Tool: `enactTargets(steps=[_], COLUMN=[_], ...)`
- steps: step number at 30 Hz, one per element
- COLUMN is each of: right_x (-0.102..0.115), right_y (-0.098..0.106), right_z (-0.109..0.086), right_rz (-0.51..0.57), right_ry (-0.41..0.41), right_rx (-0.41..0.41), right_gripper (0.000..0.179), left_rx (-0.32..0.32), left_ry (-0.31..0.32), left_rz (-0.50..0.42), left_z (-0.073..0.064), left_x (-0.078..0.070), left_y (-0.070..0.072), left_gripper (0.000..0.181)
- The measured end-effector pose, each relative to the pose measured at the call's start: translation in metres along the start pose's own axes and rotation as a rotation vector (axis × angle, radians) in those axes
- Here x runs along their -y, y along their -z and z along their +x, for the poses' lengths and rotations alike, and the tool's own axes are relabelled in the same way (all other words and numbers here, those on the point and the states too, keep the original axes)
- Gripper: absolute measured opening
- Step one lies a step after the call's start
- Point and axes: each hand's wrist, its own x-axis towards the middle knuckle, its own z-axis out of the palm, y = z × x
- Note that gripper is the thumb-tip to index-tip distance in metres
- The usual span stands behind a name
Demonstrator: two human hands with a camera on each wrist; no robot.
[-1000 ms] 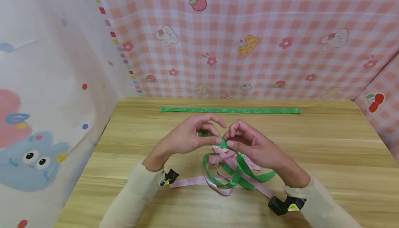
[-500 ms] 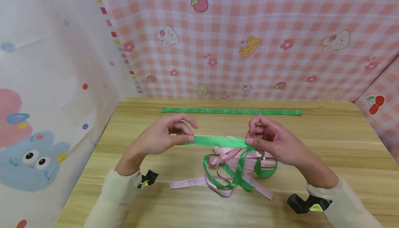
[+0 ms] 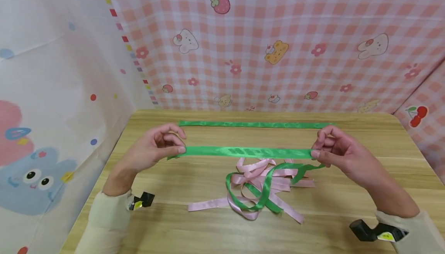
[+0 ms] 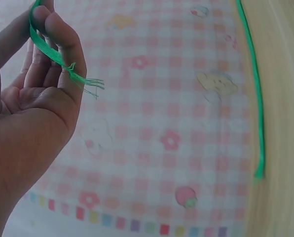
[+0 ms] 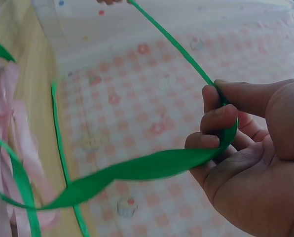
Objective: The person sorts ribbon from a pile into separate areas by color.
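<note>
A green satin ribbon [image 3: 248, 152] is stretched nearly level between both hands above the table in the head view. My left hand [image 3: 153, 148] pinches it near one end between thumb and fingers; the frayed tip [image 4: 88, 83] pokes out past the palm in the left wrist view. Its other side is pinched by my right hand [image 3: 342, 155]. From there a slack green tail [image 5: 142, 168] sags away in the right wrist view, toward the pile. Below the taut stretch lies a tangle of pink ribbons [image 3: 259, 175] with a green loop [image 3: 265, 192] over it.
Another green ribbon [image 3: 257, 124] lies straight along the table's back edge. Behind the wooden table [image 3: 208, 231] hangs a pink checked cloth [image 3: 250, 53], with a white printed sheet [image 3: 69, 72] at the left. A black wrist camera [image 3: 377, 231] sits on the right sleeve.
The hands were together over the pile and have moved apart, left and right, drawing the green ribbon out between them. Some of the green on the pile's right has lifted toward the right hand.
</note>
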Motion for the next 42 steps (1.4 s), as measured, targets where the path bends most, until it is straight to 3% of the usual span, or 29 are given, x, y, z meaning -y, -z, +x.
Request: enactTargets(steps=[5, 13, 24, 28, 34, 42], right_x=[-0.009, -0.032, -0.055, -0.062, -0.067, -0.072], right_y=[0.019, 0.051, 0.071, 0.076, 0.084, 0.088], right_z=[-0.015, -0.036, -0.057, -0.065, -0.073, -0.074], right_rz=[-0.002, 0.093, 0.250, 0.353, 0.516, 0.645], right_ry=[-0.032, -0.111, -0.133, -0.114, -0.040, 0.021], right_rx=[-0.070, -0.245, -0.432, -0.500, -0.534, -0.620], right_gripper=[0.024, 0.018, 0.018, 0.021, 0.025, 0.025], left_rx=[-0.032, -0.113, -0.178, -0.193, -0.178, -0.283], left_ry=[0.050, 0.215, 0.267, 0.306, 0.303, 0.418], left_rz=[0.044, 0.178, 0.172, 0.154, 0.024, 0.050], left_z=[-0.007, -0.009, -0.011, -0.012, -0.014, -0.011], left_x=[0.013, 0.039, 0.057, 0.061, 0.069, 0.087], left_y=[0.012, 0.028, 0.034, 0.036, 0.039, 0.036], left_gripper=[0.022, 0.022, 0.023, 0.021, 0.015, 0.024])
